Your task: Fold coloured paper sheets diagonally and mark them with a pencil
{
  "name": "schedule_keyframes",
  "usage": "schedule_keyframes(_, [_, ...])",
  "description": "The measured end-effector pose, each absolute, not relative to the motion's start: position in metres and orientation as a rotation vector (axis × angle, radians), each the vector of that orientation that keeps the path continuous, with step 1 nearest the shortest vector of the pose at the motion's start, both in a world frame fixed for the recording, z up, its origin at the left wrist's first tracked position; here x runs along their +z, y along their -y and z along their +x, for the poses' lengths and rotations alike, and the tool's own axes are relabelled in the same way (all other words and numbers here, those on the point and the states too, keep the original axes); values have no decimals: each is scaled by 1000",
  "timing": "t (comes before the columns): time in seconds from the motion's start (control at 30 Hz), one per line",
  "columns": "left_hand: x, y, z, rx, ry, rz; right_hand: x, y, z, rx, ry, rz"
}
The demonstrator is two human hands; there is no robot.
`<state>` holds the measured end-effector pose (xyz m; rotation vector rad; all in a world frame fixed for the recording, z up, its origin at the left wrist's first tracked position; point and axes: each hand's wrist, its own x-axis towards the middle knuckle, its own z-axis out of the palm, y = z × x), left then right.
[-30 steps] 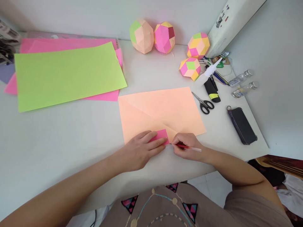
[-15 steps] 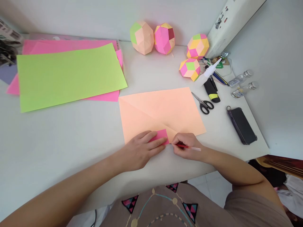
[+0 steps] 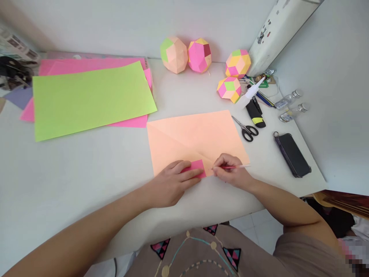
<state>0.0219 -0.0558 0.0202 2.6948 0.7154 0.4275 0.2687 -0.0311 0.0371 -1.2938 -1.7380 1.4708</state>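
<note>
A peach sheet of paper (image 3: 196,130) lies on the table with a diagonal crease across it. At its near edge, a small pink paper piece (image 3: 196,165) rests on top, partly hidden by my fingers. My left hand (image 3: 173,182) lies flat on this piece with its fingers spread, pressing it down. Just right of it, my right hand (image 3: 232,172) pinches a thin red pen refill (image 3: 230,167). The refill's tip is over the peach sheet, a little away from the pink piece; whether it touches the paper I cannot tell.
Scissors (image 3: 246,130) lie right of the sheet, beside a black cutter (image 3: 256,115) and a white glue bottle (image 3: 249,94). A phone (image 3: 292,154) is near the right edge. Faceted paper balls (image 3: 174,55) stand behind. Green paper (image 3: 92,102) covers pink sheets at left.
My right hand has shifted a little right and up with the refill, away from the pink piece's corner. My left hand stays in place. The camera view has tilted slightly.
</note>
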Motion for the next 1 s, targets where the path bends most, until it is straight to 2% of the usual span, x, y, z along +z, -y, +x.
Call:
schedule_keyframes(0.13, [16, 54, 18, 746, -813, 2484, 35, 9, 279, 1316, 1414, -1258])
schedule_keyframes(0.27, [10, 55, 17, 888, -1300, 2347, 35, -10, 293, 1082, 1401, -1220])
schedule_keyframes(0.4, [8, 55, 22, 735, -1440, 2361, 28, -17, 302, 883, 1762, -1249])
schedule_keyframes(0.6, [19, 56, 23, 454, -1425, 2279, 6, -17, 306, 551, 2320, -1035])
schedule_keyframes(0.8, [28, 53, 4, 291, -1475, 2304, -3, -17, 307, 345, 2416, -1161])
schedule_keyframes(1.0, [25, 46, -57, 130, -1811, 2178, -14, -14, 302, 173, 2321, -1327])
